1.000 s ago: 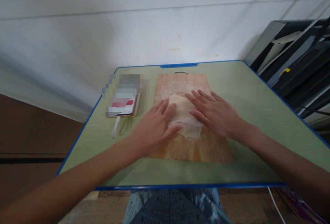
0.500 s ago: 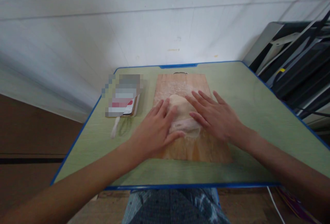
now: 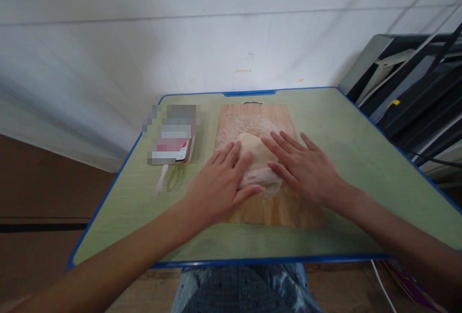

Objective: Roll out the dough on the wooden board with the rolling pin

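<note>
A pale piece of dough (image 3: 252, 152) lies on a floured wooden cutting board (image 3: 252, 214), its near edge raised in a whitish fold. My left hand (image 3: 220, 176) rests along the dough's left side, fingers stretched forward and thumb reaching across the near edge. On the right side, my right hand (image 3: 303, 166) lies with fingers spread, the fingertips and thumb touching the dough. Both palms face down and hide the dough's sides. White flour dusts the far half of the board.
The board sits on a green folding table (image 3: 350, 159) with a blue rim. At its left lies a phone (image 3: 182, 152), partly blurred out, with a pale strap (image 3: 162, 178). A white wall (image 3: 216, 48) stands behind; dark flat items (image 3: 426, 92) lean at the right.
Both hands have shifted very slightly toward me and to the right. The fold at the dough's near edge looks a little thicker and more raised.
</note>
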Demonstrator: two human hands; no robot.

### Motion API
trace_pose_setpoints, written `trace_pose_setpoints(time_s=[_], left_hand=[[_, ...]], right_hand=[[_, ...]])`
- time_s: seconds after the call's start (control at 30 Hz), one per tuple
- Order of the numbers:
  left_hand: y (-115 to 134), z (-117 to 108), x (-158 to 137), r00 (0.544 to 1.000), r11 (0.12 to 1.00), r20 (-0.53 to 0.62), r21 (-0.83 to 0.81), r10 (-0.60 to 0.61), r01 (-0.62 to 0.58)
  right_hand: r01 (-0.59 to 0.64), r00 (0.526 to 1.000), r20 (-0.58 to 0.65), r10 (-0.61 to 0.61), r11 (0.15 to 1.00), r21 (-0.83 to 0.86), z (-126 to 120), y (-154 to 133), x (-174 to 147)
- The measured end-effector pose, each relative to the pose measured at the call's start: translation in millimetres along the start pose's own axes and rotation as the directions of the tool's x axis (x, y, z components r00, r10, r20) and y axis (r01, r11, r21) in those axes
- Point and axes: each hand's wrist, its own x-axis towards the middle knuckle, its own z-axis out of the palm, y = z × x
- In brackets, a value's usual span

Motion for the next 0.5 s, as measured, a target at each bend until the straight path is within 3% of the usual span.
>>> trace_pose_setpoints(time_s=[0.07,0.2,0.27,0.4,0.5], left_hand=[[0.9,-1.2,2.9,1.0,1.0,0.0,0.001,-0.013,0.013],[-22.1,-4.5,35.1,0.989,0.99,-0.036,-0.021,-0.142,0.141],[-29.4,-4.0,40.6,0.988,0.99,-0.062,-0.034,-0.141,0.139],[-14.4,0.3,14.1,0.999,0.997,-0.026,-0.071,-0.033,0.031],[-1.4,-0.2,1.5,0.999,0.997,-0.016,-0.054,-0.05,0.049]], right_hand=[[-0.008,1.0,0.01,0.008,1.0,0.0,0.0,1.0,2.3],[-0.057,0.993,0.108,0.045,0.992,0.11,4.0,16.0,32.9],[-0.076,0.991,0.125,0.058,0.986,0.146,5.1,19.3,39.5],[-0.018,0.999,0.043,0.015,0.997,0.075,1.7,8.1,16.4],[0.0,1.0,0.002,0.0,1.0,0.014,-0.7,1.3,3.0]])
